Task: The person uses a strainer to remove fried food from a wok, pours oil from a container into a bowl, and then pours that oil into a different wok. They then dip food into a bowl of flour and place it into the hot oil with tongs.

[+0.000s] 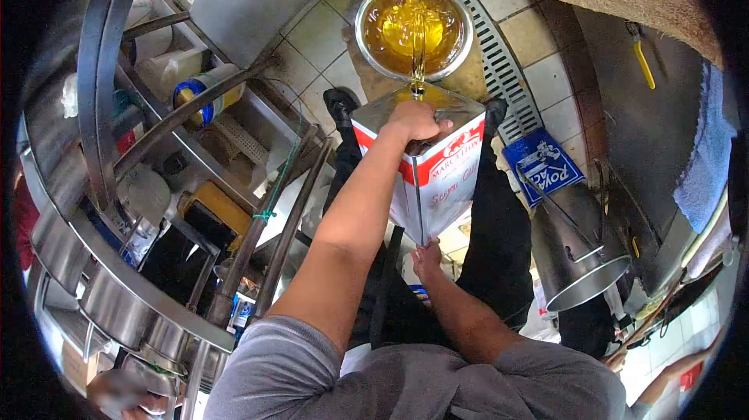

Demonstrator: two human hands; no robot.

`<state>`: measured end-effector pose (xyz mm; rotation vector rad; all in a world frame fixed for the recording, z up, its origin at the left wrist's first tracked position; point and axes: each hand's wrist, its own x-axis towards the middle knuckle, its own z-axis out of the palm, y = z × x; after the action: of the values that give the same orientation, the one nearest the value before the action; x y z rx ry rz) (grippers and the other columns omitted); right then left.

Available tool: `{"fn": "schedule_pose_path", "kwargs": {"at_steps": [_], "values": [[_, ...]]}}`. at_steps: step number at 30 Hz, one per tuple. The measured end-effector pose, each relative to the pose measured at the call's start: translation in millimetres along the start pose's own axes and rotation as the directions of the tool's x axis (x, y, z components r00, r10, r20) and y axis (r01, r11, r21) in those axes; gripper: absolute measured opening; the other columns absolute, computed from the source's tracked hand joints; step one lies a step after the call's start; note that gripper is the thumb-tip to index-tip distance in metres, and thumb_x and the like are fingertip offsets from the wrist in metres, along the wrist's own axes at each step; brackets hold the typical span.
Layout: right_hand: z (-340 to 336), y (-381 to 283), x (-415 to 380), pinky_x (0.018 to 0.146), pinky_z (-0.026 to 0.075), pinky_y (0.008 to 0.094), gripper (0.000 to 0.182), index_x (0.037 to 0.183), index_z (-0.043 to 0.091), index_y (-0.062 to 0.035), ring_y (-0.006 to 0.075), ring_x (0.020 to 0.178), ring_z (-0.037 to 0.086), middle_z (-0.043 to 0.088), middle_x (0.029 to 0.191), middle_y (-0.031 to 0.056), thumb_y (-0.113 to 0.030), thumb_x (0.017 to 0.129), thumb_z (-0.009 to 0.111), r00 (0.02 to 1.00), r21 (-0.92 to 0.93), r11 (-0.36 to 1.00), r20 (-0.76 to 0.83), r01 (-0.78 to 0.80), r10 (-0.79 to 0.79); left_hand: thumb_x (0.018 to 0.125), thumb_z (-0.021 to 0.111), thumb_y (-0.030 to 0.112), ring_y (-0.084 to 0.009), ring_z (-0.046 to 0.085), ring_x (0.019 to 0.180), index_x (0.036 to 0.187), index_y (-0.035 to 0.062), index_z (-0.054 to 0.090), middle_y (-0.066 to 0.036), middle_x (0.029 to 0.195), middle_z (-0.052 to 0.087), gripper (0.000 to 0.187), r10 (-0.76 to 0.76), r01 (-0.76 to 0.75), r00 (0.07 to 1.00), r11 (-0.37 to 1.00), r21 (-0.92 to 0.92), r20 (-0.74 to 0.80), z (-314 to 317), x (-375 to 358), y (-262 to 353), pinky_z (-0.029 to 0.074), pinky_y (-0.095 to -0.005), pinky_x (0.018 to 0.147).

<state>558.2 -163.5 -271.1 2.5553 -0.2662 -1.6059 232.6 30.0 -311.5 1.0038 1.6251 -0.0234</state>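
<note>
A large square oil can (449, 178), white and red with printed and handwritten lettering, is tilted away from me between my legs. My left hand (415, 122) is closed at its metal top, where a handle seems hidden under the fingers. Low at the bottom corner, my right hand (427, 258) grips the same can. From the spout runs a stream of yellow oil (419, 53) into a round metal bowl (361, 39) on the floor, which holds a good deal of oil with a rippling surface.
A slotted floor drain (511, 77) passes right of the bowl. Beside my right leg are a blue bag (544, 164) and a tall metal pot (581, 252). Metal shelving (156, 280) with pots and containers stands left. Another person's arm (686, 365) shows at lower right.
</note>
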Motion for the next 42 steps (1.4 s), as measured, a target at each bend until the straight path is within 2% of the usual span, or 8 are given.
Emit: {"fn": "schedule_pose_path", "kwargs": {"at_steps": [9, 21, 31, 32, 34, 36, 40, 42], "values": [[2, 0, 8, 0.085, 0.037, 0.0411, 0.026, 0.097, 0.048, -0.0132, 0.0167, 0.081, 0.047, 0.047, 0.089, 0.0016, -0.035, 0.085, 0.042, 0.994, 0.095, 0.994, -0.096, 0.056, -0.047, 0.074, 0.042, 0.063, -0.0334, 0.058, 0.087, 0.082, 0.0039, 0.065, -0.019, 0.088, 0.061, 0.064, -0.052, 0.060, 0.996, 0.992, -0.107, 0.071, -8, -8, 0, 0.044, -0.0405, 0.075], [-3, 1, 11, 0.086, 0.034, 0.0409, 0.024, 0.095, 0.050, -0.0185, 0.0144, 0.086, 0.046, 0.051, 0.096, -0.0037, -0.037, 0.084, 0.041, 0.997, 0.089, 0.995, -0.072, 0.041, -0.035, 0.073, 0.046, 0.062, -0.0328, 0.058, 0.086, 0.082, 0.0056, 0.064, -0.019, 0.088, 0.061, 0.060, -0.057, 0.063, 0.997, 0.989, -0.132, 0.045, -3, -7, -1, 0.044, -0.0411, 0.074], [-15, 7, 49, 0.084, 0.036, 0.0390, 0.023, 0.096, 0.049, -0.0176, 0.0158, 0.086, 0.046, 0.048, 0.090, 0.0004, -0.035, 0.081, 0.045, 0.999, 0.097, 0.995, 0.015, 0.038, -0.039, 0.071, 0.047, 0.062, -0.0334, 0.059, 0.080, 0.077, 0.0061, 0.064, -0.018, 0.080, 0.062, 0.059, -0.063, 0.061, 0.998, 0.987, -0.149, -0.011, 4, -7, -1, 0.045, -0.0410, 0.070], [-38, 32, 98, 0.083, 0.037, 0.0387, 0.023, 0.095, 0.049, -0.0166, 0.0162, 0.085, 0.046, 0.047, 0.089, 0.0015, -0.034, 0.080, 0.045, 0.958, 0.007, 0.962, 0.089, 0.272, -0.272, 0.072, 0.048, 0.062, -0.0339, 0.059, 0.078, 0.076, 0.0054, 0.064, -0.019, 0.079, 0.061, 0.059, -0.049, 0.045, 0.998, 0.989, -0.141, -0.026, 5, -6, 0, 0.045, -0.0414, 0.069], [-35, 32, 108, 0.083, 0.037, 0.0384, 0.023, 0.095, 0.048, -0.0155, 0.0166, 0.083, 0.045, 0.046, 0.088, 0.0027, -0.032, 0.079, 0.046, 0.859, -0.061, 0.867, 0.189, 0.494, -0.476, 0.072, 0.048, 0.061, -0.0345, 0.059, 0.077, 0.075, 0.0048, 0.064, -0.019, 0.078, 0.061, 0.059, -0.041, 0.035, 0.998, 0.991, -0.128, -0.042, 5, -6, -1, 0.045, -0.0418, 0.068], [0, -5, 51, 0.073, 0.041, 0.0337, 0.020, 0.089, 0.046, -0.0144, 0.0174, 0.078, 0.045, 0.045, 0.086, 0.0038, -0.031, 0.078, 0.044, 0.997, 0.120, 0.991, -0.062, 0.059, -0.051, 0.073, 0.048, 0.060, -0.0349, 0.059, 0.077, 0.073, 0.0035, 0.063, -0.020, 0.078, 0.061, 0.059, -0.025, 0.015, 0.997, 0.992, -0.125, -0.079, 10, -7, 1, 0.045, -0.0426, 0.068], [-8, 1, 115, 0.058, 0.041, 0.0292, 0.014, 0.080, 0.043, -0.0152, 0.0143, 0.065, 0.044, 0.044, 0.075, 0.0020, -0.029, 0.079, 0.041, 0.996, 0.158, 0.984, -0.002, 0.086, -0.087, 0.073, 0.048, 0.058, -0.0362, 0.059, 0.077, 0.078, 0.0015, 0.060, -0.021, 0.078, 0.060, 0.058, -0.025, 0.010, 0.994, 0.990, -0.142, -0.104, 8, -30, 16, 0.046, -0.0428, 0.068], [-17, 6, 156, 0.059, 0.041, 0.0255, 0.016, 0.085, 0.046, -0.0148, 0.0146, 0.066, 0.046, 0.046, 0.078, 0.0003, -0.030, 0.081, 0.044, 0.889, 0.282, 0.955, 0.411, 0.087, -0.202, 0.074, 0.050, 0.054, -0.0367, 0.058, 0.077, 0.079, 0.0010, 0.059, -0.022, 0.079, 0.060, 0.054, -0.014, -0.001, 0.993, 0.992, -0.125, -0.118, 12, -40, 21, 0.046, -0.0431, 0.068]]}}
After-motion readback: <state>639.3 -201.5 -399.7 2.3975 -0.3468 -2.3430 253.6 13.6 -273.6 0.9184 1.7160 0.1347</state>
